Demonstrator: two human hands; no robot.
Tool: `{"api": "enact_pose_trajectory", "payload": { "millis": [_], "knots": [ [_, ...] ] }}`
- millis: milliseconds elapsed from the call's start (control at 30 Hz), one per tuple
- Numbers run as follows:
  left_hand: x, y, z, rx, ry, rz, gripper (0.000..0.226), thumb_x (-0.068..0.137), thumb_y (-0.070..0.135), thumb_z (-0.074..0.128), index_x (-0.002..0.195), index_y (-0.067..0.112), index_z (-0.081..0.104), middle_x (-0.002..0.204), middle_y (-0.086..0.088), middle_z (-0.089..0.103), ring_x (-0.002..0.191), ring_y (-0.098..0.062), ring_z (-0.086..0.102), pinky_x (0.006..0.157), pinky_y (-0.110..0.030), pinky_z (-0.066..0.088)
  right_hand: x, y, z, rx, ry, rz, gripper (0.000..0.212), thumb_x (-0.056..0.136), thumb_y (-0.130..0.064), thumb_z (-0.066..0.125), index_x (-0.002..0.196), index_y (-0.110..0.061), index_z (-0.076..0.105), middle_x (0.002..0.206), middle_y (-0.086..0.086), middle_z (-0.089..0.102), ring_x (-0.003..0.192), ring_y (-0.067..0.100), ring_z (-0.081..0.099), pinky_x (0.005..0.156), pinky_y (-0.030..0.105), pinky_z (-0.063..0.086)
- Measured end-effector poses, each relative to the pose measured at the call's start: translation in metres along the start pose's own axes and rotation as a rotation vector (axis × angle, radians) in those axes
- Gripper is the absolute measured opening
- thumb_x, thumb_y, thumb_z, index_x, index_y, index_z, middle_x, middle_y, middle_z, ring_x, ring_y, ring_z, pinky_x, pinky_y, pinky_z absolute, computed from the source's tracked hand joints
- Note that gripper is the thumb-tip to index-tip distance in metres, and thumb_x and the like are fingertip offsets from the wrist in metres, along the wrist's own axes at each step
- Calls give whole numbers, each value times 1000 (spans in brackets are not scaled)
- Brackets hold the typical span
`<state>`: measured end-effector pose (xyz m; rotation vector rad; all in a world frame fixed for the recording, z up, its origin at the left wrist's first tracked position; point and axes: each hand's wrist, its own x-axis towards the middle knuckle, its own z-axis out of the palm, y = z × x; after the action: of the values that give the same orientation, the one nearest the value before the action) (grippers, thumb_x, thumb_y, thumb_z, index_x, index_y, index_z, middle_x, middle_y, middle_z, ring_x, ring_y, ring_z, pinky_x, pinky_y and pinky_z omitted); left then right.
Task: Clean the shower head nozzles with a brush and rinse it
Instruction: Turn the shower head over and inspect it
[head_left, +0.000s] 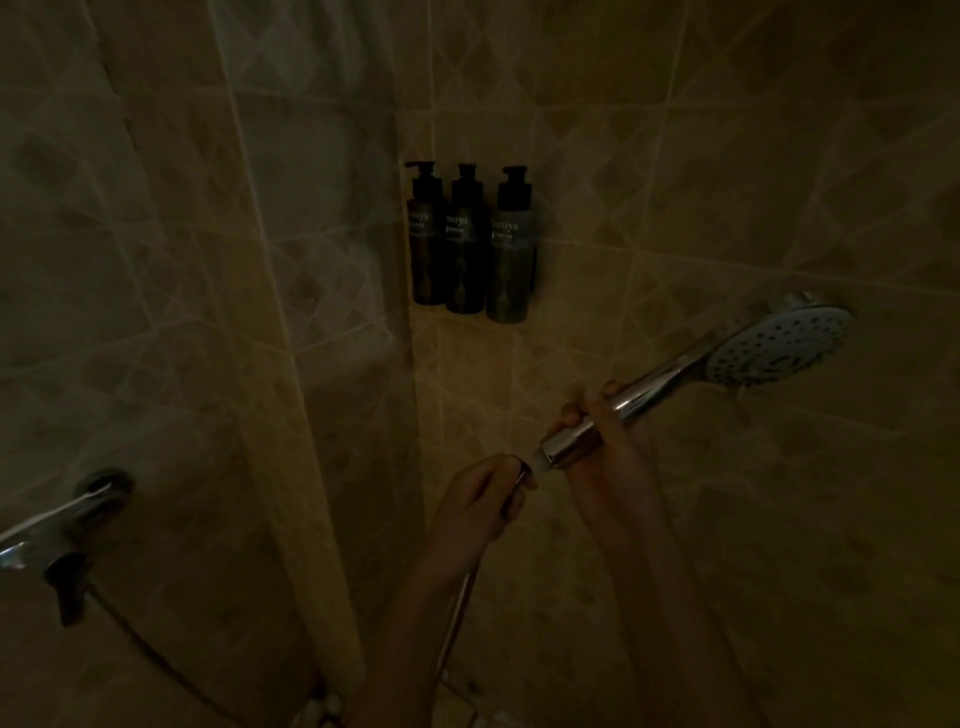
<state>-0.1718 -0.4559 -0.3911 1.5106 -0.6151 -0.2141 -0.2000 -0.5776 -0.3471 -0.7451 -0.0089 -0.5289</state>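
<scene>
Since shower head is rigid, slick chrome & prob. light, grip is best kept low on handle, where right hand is wrapped, near tiled wall; hose nut is held by left hand.

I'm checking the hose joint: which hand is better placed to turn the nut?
Left. The left hand holds the hose nut at the handle's end; the right hand grips the handle of the shower head, likely steadying it.
</scene>
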Motion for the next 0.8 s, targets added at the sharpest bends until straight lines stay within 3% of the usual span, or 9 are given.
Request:
{"api": "enact_pose_trajectory", "payload": {
  "millis": [200, 367, 567, 667, 733, 800],
  "knots": [
    [2, -1, 3, 39, -9, 45, 30, 98, 23, 39, 85, 10, 63, 61, 4, 51, 49, -8, 40, 49, -19, 31, 2, -5, -2, -39, -6, -3, 23, 92, -4, 48, 81, -23, 50, 75, -1, 52, 60, 7, 55, 61, 24, 48],
    [10, 5, 5, 58, -62, 37, 10, 90, 8, 54, 85, 7, 62, 64, 5, 61, 56, -2, 55, 56, -16, 45, 13, -14, -6, -138, -73, 17, 20, 93, -2, 47, 85, -21, 49, 72, 0, 51, 61, 9, 54, 60, 25, 47],
    [23, 28, -3, 150, -21, 89, 3, 81, 10, 67, 81, 11, 65, 71, 1, 66, 67, -7, 63, 67, -18, 51, 21, -30, -6, -418, -225, 136, 21, 91, 1, 48, 80, -18, 49, 54, -2, 50, 51, 11, 51, 48, 28, 44],
    [23, 42, -8, 231, 36, 147, 7, 82, 13, 67, 85, 7, 67, 78, -3, 68, 72, -7, 64, 70, -18, 51, 24, -34, -3, -640, -330, 160, 19, 88, 1, 53, 85, -16, 59, 55, 0, 51, 51, 12, 51, 51, 27, 42],
    [21, 49, -10, 296, 95, 203, 3, 81, 14, 68, 84, 14, 69, 79, 3, 69, 74, -1, 63, 70, -14, 48, 25, -34, 2, -697, -406, 223, 16, 87, 0, 56, 91, -12, 66, 59, 4, 54, 50, 12, 52, 49, 23, 42],
    [19, 55, -15, 387, 161, 247, 13, 80, 16, 69, 77, 29, 67, 75, 12, 65, 73, 8, 59, 70, -7, 44, 28, -33, 8, -715, -490, 285, 17, 88, -1, 57, 97, -9, 68, 58, 4, 57, 49, 11, 52, 47, 20, 42]
  ]
}}
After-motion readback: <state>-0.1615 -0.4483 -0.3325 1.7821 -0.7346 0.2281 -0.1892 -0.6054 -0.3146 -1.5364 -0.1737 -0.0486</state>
